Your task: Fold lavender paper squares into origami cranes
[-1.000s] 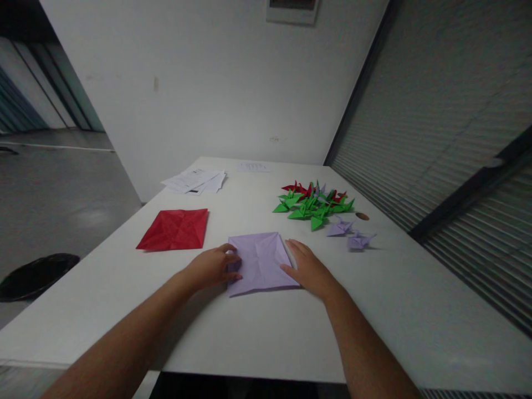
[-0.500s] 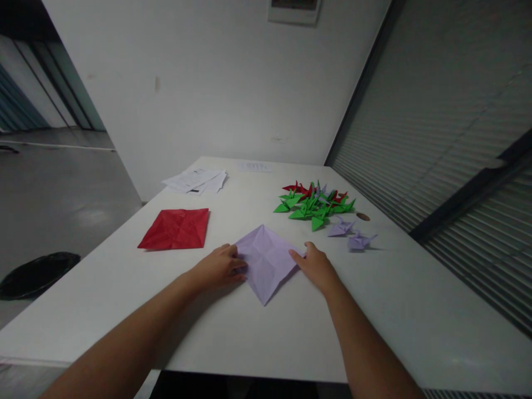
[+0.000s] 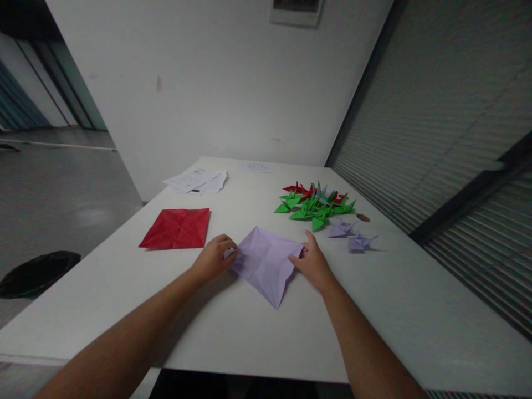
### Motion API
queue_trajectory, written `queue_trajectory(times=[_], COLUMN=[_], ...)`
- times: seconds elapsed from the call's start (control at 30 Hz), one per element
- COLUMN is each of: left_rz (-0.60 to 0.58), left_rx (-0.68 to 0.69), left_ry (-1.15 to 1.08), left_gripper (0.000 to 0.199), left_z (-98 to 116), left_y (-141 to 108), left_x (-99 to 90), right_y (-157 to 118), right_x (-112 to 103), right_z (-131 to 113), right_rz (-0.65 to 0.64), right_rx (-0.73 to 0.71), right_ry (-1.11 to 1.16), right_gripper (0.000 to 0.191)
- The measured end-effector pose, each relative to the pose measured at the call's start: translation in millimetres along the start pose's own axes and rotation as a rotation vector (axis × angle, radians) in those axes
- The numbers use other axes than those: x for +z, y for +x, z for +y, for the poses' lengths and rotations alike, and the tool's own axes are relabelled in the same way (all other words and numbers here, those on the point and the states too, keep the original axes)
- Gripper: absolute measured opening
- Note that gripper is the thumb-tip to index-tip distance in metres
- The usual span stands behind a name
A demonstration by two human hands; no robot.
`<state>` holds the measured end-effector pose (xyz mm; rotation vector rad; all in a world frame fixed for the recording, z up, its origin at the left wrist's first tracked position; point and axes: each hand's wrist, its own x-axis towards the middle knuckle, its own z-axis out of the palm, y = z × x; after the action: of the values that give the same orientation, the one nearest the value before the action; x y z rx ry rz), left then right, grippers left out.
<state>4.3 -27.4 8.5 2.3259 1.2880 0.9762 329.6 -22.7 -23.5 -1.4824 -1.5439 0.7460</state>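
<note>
A creased lilac sheet of origami paper (image 3: 266,260) is spread between my hands over the white table (image 3: 249,343). My left hand (image 3: 215,256) is closed on its left corner, thumb and fingers pinching the edge. At the right corner my right hand (image 3: 311,260) pinches the paper between thumb and fingers, with the index finger raised. One corner of the sheet points toward me. Left of it lies a creased red sheet of paper (image 3: 178,228), touched by neither hand.
Several folded green paper cranes (image 3: 310,208) are heaped with red ones (image 3: 300,190) at the back right. Two lilac cranes (image 3: 361,242) sit closer, near a round hole (image 3: 363,218). Printed papers (image 3: 197,180) lie back left. A black-lined bin (image 3: 39,272) stands beside the table.
The lilac sheet has turned slightly, its near corner swinging right. My left hand has shifted a little left and away from me; my right hand stays at the right corner.
</note>
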Motion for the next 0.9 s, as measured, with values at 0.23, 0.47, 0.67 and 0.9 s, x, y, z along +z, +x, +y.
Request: queue_trajectory(times=[0.23, 0.47, 0.67, 0.9], left_rz=[0.064, 0.040, 0.037, 0.171], left_rx=[-0.341, -0.400, -0.389, -0.388], left_ry=[-0.158, -0.303, -0.298, -0.438], left_gripper=[0.029, 0.040, 0.039, 0.032], left_z=[-15, -15, -13, -16], left_y=[4, 5, 3, 4], left_x=[6.3, 13.4, 12.8, 17.3], right_y=[-6, -11, -13, -8], right_x=[7, 7, 7, 9], right_z=[-7, -15, -24, -14], right_rz=[-0.092, -0.119, -0.124, -0.129], right_rx=[-0.103, -0.153, -0.113, 0.035], right_ry=[0.178, 0.213, 0.291, 0.372], right_gripper=[0.105, 0.101, 0.104, 0.099])
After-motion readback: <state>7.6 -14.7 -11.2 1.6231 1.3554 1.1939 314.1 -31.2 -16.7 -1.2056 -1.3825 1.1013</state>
